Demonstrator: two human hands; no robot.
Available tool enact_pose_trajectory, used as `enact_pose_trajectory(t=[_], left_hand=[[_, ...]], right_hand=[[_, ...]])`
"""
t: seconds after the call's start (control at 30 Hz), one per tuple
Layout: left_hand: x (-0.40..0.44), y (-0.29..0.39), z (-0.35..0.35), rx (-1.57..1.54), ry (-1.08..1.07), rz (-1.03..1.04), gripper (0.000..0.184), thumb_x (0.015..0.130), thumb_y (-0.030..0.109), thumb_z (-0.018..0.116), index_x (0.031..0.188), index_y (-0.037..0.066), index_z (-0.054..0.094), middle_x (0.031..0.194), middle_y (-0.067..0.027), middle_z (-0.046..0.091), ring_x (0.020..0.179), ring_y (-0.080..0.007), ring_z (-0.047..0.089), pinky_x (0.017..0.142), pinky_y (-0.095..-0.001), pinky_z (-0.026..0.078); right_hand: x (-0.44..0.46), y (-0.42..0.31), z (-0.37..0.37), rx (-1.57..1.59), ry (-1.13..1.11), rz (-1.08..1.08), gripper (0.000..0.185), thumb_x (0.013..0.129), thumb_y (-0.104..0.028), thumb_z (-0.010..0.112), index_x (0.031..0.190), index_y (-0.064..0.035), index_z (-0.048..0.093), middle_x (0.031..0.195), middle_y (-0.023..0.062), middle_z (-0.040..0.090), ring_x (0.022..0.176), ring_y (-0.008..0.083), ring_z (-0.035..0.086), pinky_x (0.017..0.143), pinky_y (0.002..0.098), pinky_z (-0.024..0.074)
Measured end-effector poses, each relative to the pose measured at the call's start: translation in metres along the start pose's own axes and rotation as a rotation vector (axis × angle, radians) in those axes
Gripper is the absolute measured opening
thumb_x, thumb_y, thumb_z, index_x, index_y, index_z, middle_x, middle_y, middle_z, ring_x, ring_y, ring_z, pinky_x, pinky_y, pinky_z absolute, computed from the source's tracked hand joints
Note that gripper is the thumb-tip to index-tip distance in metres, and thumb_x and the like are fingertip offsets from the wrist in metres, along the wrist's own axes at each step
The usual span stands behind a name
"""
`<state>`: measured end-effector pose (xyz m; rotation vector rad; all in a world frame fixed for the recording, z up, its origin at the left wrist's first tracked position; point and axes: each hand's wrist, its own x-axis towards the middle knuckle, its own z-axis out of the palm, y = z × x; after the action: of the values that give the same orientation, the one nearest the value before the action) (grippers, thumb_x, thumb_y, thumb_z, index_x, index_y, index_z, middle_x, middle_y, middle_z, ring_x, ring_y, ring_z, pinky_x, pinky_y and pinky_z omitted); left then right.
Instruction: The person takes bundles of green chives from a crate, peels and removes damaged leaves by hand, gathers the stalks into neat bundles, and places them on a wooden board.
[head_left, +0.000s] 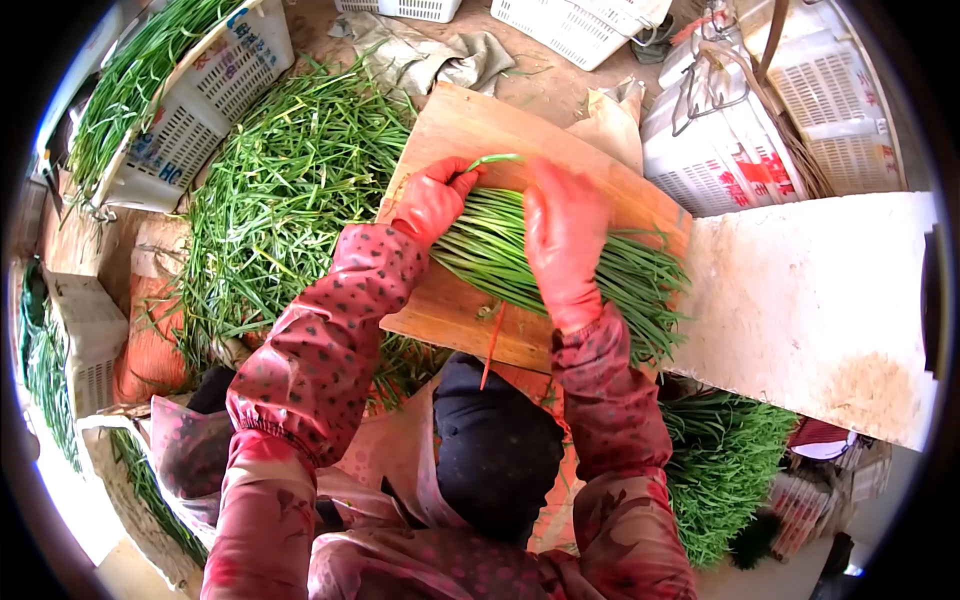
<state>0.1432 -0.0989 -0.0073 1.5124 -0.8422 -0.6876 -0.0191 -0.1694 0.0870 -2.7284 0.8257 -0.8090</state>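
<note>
Both patterned sleeves (325,330) reach forward over the near edge of the wooden board (470,112). Across its middle lies a bundle of greens (485,240), leafy ends reaching the right edge. The gloved right hand (565,235), blurred, is over the bundle, fingers toward the far edge; I cannot tell whether it grips. By the left edge, the gloved left hand (435,203), angled inward, pinches a curved stalk (495,158) between thumb and fingers.

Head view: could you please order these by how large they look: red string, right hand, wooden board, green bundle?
1. Wooden board, partly covered
2. Green bundle, partly hidden
3. Right hand, blurred
4. Red string
</note>
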Motion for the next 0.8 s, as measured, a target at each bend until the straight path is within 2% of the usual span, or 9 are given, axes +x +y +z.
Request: enact_pose_trajectory(t=[0.13, 0.4, 0.57, 0.6, 0.63, 0.67, 0.7, 0.77, 0.8], left_hand=[[0.004, 0.002, -0.008, -0.246, -0.114, -0.054, 0.018, 0.095, 0.008, 0.057, 0.109, 0.001, 0.066, 0.095, -0.0065, 0.07, 0.089, -0.0126, 0.063, 0.081, -0.0259, 0.049], [0.016, 0.011, -0.046, -0.408, -0.154, -0.258, 0.019, 0.097, 0.01, 0.052, 0.106, 0.003, 0.067, 0.078, -0.0059, 0.066, 0.056, -0.0105, 0.053, 0.055, -0.0236, 0.046], [-0.01, -0.001, -0.127, -0.302, 0.026, -0.236, 0.021, 0.095, 0.007, 0.049, 0.107, 0.004, 0.066, 0.074, -0.0043, 0.065, 0.055, -0.0089, 0.051, 0.053, -0.0238, 0.045], [-0.024, -0.003, -0.151, -0.169, 0.161, -0.295, 0.021, 0.095, 0.009, 0.05, 0.107, 0.004, 0.066, 0.074, -0.0061, 0.065, 0.058, -0.0104, 0.054, 0.054, -0.0257, 0.047], [-0.052, -0.011, -0.182, -0.043, 0.216, -0.079, 0.021, 0.09, 0.009, 0.055, 0.108, 0.003, 0.066, 0.073, -0.0073, 0.065, 0.06, -0.0144, 0.058, 0.056, -0.0289, 0.049], [-0.082, -0.034, -0.194, 0.438, 0.235, 0.041, 0.021, 0.084, 0.014, 0.06, 0.102, 0.004, 0.067, 0.072, -0.0076, 0.066, 0.061, -0.0195, 0.062, 0.058, -0.0332, 0.051], [-0.108, -0.047, -0.194, 0.542, 0.231, -0.024, 0.019, 0.078, 0.018, 0.061, 0.091, 0.005, 0.066, 0.072, -0.0111, 0.066, 0.061, -0.0241, 0.063, 0.058, -0.0368, 0.052], [-0.2, 0.051, -0.197, 0.939, -0.127, -0.309, 0.05, 0.08, 0.025, 0.066, 0.12, -0.003, 0.054, 0.09, -0.0237, 0.065, 0.075, -0.0372, 0.065, 0.068, -0.0458, 0.052], [-0.242, 0.087, -0.2, 0.777, -0.117, -0.362, 0.05, 0.079, 0.023, 0.069, 0.12, -0.002, 0.055, 0.099, -0.0255, 0.063, 0.085, -0.0412, 0.063, 0.075, -0.0485, 0.051]], right_hand=[[-0.027, 0.004, 0.044, -0.165, -0.161, 0.012, 0.049, 0.086, -0.034, 0.062, 0.124, -0.0048, 0.056, 0.121, 0.0122, 0.061, 0.113, 0.0285, 0.056, 0.1, 0.0479, 0.0368], [-0.03, 0.01, 0.056, -0.13, -0.244, 0.053, 0.047, 0.088, -0.035, 0.059, 0.123, -0.0044, 0.055, 0.121, 0.0133, 0.061, 0.113, 0.0294, 0.056, 0.1, 0.0468, 0.038], [-0.029, 0.016, 0.057, -0.245, -0.189, -0.058, 0.043, 0.087, -0.03, 0.059, 0.122, -0.0053, 0.055, 0.112, 0.0152, 0.063, 0.104, 0.0335, 0.059, 0.09, 0.045, 0.0442], [-0.028, 0.017, 0.057, -0.281, -0.15, -0.143, 0.042, 0.088, -0.028, 0.058, 0.122, -0.0054, 0.055, 0.109, 0.016, 0.063, 0.102, 0.0346, 0.059, 0.088, 0.0456, 0.0452], [-0.022, 0.008, 0.057, -0.129, -0.327, 0.061, 0.038, 0.088, -0.023, 0.056, 0.121, -0.0037, 0.055, 0.105, 0.0188, 0.062, 0.099, 0.0359, 0.059, 0.086, 0.0464, 0.046], [-0.038, 0.022, 0.062, -0.106, -0.221, -0.076, 0.037, 0.089, -0.017, 0.054, 0.122, -0.0014, 0.054, 0.104, 0.021, 0.062, 0.098, 0.036, 0.059, 0.086, 0.045, 0.0464], [-0.034, 0.035, 0.069, 0.149, -0.28, 0.073, 0.039, 0.091, -0.015, 0.051, 0.127, 0.0, 0.053, 0.109, 0.0219, 0.062, 0.101, 0.0362, 0.059, 0.09, 0.0438, 0.0461], [-0.037, 0.057, 0.064, -0.132, -0.322, -0.077, 0.041, 0.099, -0.023, 0.045, 0.133, -0.0008, 0.049, 0.123, 0.0226, 0.06, 0.113, 0.0367, 0.057, 0.096, 0.042, 0.0448], [-0.036, 0.058, 0.061, -0.201, -0.317, -0.129, 0.043, 0.1, -0.028, 0.045, 0.133, -0.0011, 0.05, 0.124, 0.0224, 0.059, 0.113, 0.0371, 0.057, 0.096, 0.0426, 0.0454]])
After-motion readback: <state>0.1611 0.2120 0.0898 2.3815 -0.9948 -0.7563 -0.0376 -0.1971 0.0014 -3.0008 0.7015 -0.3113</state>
